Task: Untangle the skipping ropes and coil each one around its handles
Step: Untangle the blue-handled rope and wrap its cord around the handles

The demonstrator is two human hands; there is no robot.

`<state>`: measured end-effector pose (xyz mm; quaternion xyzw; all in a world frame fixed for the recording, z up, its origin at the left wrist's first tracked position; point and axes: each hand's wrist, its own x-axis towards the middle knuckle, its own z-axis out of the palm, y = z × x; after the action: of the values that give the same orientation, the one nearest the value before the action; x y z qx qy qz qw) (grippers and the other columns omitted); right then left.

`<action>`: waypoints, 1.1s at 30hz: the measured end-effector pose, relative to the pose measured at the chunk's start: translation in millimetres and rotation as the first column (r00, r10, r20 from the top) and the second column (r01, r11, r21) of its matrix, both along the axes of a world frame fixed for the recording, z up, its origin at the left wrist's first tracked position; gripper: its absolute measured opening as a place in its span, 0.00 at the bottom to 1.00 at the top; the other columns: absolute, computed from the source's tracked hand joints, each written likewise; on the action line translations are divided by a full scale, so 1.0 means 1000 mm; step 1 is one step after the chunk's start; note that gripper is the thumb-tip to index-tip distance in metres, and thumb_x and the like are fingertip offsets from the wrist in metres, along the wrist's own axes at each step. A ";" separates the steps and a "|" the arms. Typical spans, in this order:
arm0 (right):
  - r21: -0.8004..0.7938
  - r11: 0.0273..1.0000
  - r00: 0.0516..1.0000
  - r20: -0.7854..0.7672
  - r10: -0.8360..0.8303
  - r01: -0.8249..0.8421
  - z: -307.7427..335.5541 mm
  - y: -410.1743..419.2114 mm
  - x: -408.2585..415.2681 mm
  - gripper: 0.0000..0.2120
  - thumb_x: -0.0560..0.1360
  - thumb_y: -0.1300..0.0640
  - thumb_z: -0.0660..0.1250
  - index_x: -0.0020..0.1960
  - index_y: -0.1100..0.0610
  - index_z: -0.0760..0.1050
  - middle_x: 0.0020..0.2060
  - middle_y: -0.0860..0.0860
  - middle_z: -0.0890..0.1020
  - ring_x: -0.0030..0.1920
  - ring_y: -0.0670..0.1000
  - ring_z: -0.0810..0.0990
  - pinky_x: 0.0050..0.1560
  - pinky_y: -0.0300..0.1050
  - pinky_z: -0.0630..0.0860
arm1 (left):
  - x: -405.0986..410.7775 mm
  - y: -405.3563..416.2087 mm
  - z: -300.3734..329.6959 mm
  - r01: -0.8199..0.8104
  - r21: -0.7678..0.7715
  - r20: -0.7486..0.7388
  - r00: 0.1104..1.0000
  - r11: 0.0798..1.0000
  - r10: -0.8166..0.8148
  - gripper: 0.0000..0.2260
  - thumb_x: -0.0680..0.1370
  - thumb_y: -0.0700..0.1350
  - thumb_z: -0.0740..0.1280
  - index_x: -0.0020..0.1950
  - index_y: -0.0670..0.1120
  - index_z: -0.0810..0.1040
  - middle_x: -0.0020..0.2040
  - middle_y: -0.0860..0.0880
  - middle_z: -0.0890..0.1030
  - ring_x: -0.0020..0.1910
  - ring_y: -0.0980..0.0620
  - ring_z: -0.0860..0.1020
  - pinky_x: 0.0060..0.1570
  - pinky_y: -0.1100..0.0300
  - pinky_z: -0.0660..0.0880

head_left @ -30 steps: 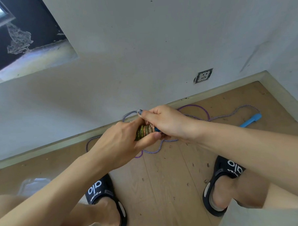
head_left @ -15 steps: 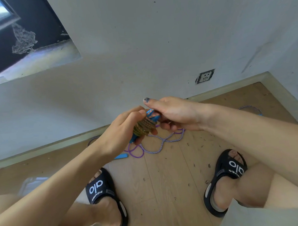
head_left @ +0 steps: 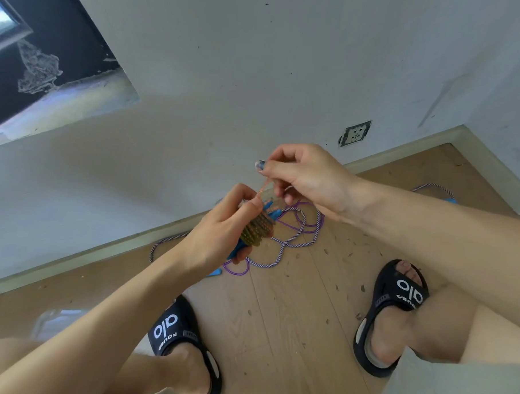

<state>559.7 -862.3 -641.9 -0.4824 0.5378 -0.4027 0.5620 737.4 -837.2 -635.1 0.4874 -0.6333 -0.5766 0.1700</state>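
My left hand (head_left: 217,228) clenched the blue handles (head_left: 236,251) wound with the coiled multicoloured rope (head_left: 255,230), held above the wooden floor (head_left: 287,314). My right hand (head_left: 304,177) pinched that rope's loose orange strand (head_left: 263,190) between thumb and fingers, just above the coil. Below lay the striped rope (head_left: 280,249) and thin purple rope (head_left: 236,270), tangled, near the skirting board (head_left: 106,251); one blue handle (head_left: 215,271) rested beside them. My black slides (head_left: 181,334) flanked open floor.
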 end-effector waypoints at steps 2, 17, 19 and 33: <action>0.006 1.000 0.994 0.103 0.028 -0.028 0.003 0.000 0.000 0.07 0.77 0.56 0.72 0.43 0.57 0.76 0.30 0.53 0.78 0.31 0.48 0.76 0.31 0.39 0.71 | -0.003 0.001 -0.002 0.003 -0.020 0.027 1.000 1.000 -0.002 0.11 0.84 0.50 0.56 0.55 0.42 0.67 0.35 0.52 0.81 0.29 0.47 0.70 0.29 0.56 0.67; 0.092 0.994 0.992 0.100 -0.073 0.064 0.007 -0.003 -0.007 0.06 0.79 0.58 0.68 0.46 0.60 0.75 0.27 0.50 0.76 0.27 0.48 0.75 0.25 0.38 0.68 | -0.004 -0.009 0.002 -0.069 -0.033 -0.068 0.995 0.997 0.067 0.10 0.85 0.46 0.56 0.50 0.40 0.65 0.31 0.51 0.79 0.27 0.46 0.68 0.28 0.56 0.64; 0.138 0.989 0.991 0.118 -0.070 0.053 0.007 -0.002 -0.008 0.03 0.78 0.62 0.67 0.49 0.58 0.72 0.27 0.51 0.77 0.28 0.50 0.77 0.26 0.39 0.69 | -0.004 -0.009 0.003 -0.069 -0.044 -0.087 0.994 0.997 0.065 0.10 0.85 0.45 0.56 0.51 0.39 0.65 0.31 0.51 0.79 0.28 0.45 0.68 0.29 0.55 0.64; 0.066 0.997 0.985 -0.169 -0.036 0.047 -0.009 0.012 0.002 0.04 0.78 0.59 0.68 0.44 0.56 0.75 0.33 0.52 0.80 0.30 0.47 0.77 0.27 0.39 0.71 | -0.001 -0.010 -0.002 -0.104 -0.060 -0.088 0.991 0.993 0.098 0.08 0.84 0.49 0.56 0.52 0.45 0.69 0.39 0.39 0.78 0.30 0.43 0.69 0.32 0.48 0.67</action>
<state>561.2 -850.4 -650.9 -0.4834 0.6069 -0.3533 0.5226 736.1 -847.4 -636.8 0.4881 -0.6183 -0.5667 0.2415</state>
